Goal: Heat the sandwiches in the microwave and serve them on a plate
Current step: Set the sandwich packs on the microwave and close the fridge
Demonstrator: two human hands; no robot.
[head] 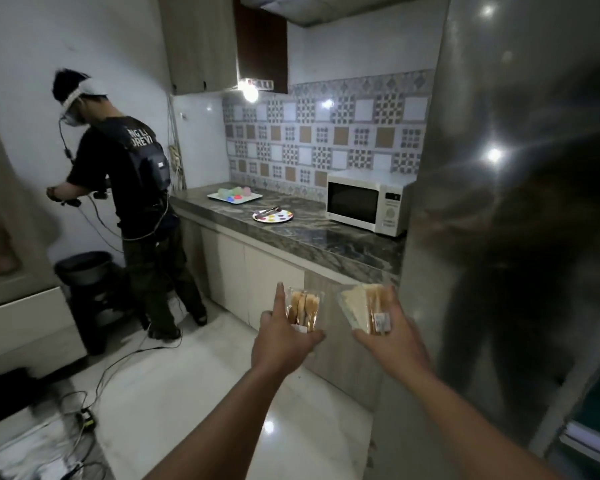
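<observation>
Head view shows your left hand [280,344] gripping a wrapped sandwich [304,311] from below, thumb and fingers curled around its lower end while the index finger points straight up along its left side. Your right hand [390,344] grasps a second wrapped sandwich [366,308], fingers curled under the pack, which has a small label near its lower edge. You hold both packs out in front of you at about the same height, near each other but apart, over the pale floor and in front of the lower cabinet doors [253,271].

Beyond your hands the stone countertop [326,240] runs along the patterned tile wall. On it, toward the right end, the white microwave [368,202] stands with its door closed. Left of the microwave a spotted plate [281,218] sits on the counter with a pair of tongs [269,212] lying across it. Farther left, a white tray [219,196] carries several pale coloured round items; what they are is unclear.

At your right a tall glossy fridge surface [499,168] fills the frame. At the left end of the counter another person [132,188] stands with their back to you, wearing a headband rig and a dark backpack, with cables [118,365] trailing over the floor. A dark bin [84,268] stands beside them.
</observation>
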